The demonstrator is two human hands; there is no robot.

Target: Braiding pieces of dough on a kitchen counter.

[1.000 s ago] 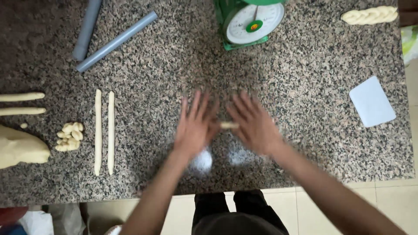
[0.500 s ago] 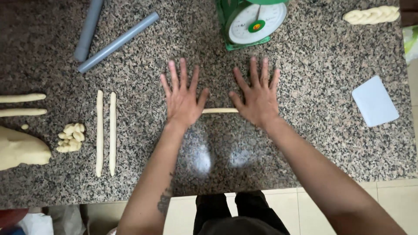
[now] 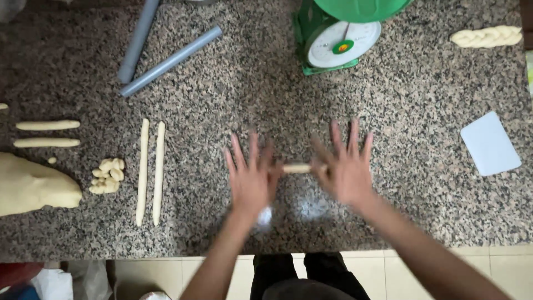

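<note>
left hand [image 3: 251,176]: flat, fingers spread wide, palm down on the left end of a dough rope [image 3: 297,168]. Not gripping, just pressing.
right hand [image 3: 347,169]: same deal, open and flat over the right end. Both are a bit motion-blurred.
dough rope: lying crosswise on the granite desk [image 3: 233,83], roughly mid-desk; only the short bit between the palms shows.
step: looks like the rolling-out stage to me, and the piece looks shorter than the two finished long strands [image 3: 150,166] lying to the left.
next move calls for: I'd say even pressure with the palms working outward so it thins evenly.
room left: bare stone until those long strands, then small dough bits [image 3: 108,176], a big dough lump [image 3: 30,186] and two short logs [image 3: 47,134].
room right: open up to the white scraper [image 3: 490,143].
far side: green scale [image 3: 338,39], two grey tubes [image 3: 158,47], a braided dough piece [image 3: 487,36] in the corner.
near edge: desk lip is just behind the wrists, so not much room to pull back.
</note>
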